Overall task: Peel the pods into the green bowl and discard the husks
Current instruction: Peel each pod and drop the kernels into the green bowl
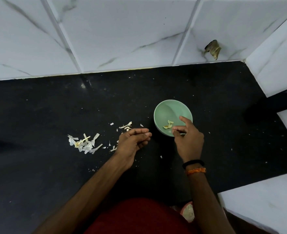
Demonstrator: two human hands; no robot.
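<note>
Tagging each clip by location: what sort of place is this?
Probably a home kitchen: a black stone countertop against a marble-look tiled wall, with a green bowl of peeled cloves and papery husks scattered about.

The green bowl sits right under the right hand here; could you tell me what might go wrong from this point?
1. The right hand hovers over the green bowl's near rim; a bump could tip it and spill the peeled pieces.
2. Husks lie scattered on the black counter near the left hand; a sweep could flick bits into the bowl.
</note>
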